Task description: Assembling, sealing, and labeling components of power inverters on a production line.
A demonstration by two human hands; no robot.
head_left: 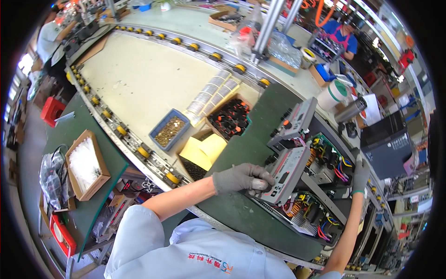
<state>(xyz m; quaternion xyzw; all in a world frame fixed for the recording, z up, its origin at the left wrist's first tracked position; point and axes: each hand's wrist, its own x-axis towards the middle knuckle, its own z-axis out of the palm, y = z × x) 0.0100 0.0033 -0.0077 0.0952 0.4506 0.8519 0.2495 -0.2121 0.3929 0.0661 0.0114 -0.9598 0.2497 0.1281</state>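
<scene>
Two uncovered electrical units stand side by side on the dark green mat. Each has a grey front panel (288, 173) with knobs, and circuit boards (320, 151), copper coils and coloured wires show inside. My left hand (242, 178), in a grey glove, is at the nearer panel's lower left end. Its fingers are curled together, and what they hold is hidden. My right hand (360, 174), also gloved, lies along the back end of the units with its fingers stretched out. A grey metal strip (323, 197) runs across the units between my hands.
Left of the units are a blue bin of small brass-coloured parts (171, 130), a box of black and orange knobs (228, 116) and yellow paper (202, 151). A roller track (144, 152) borders the bench. Beyond stand a white-green roll (332, 94) and other people.
</scene>
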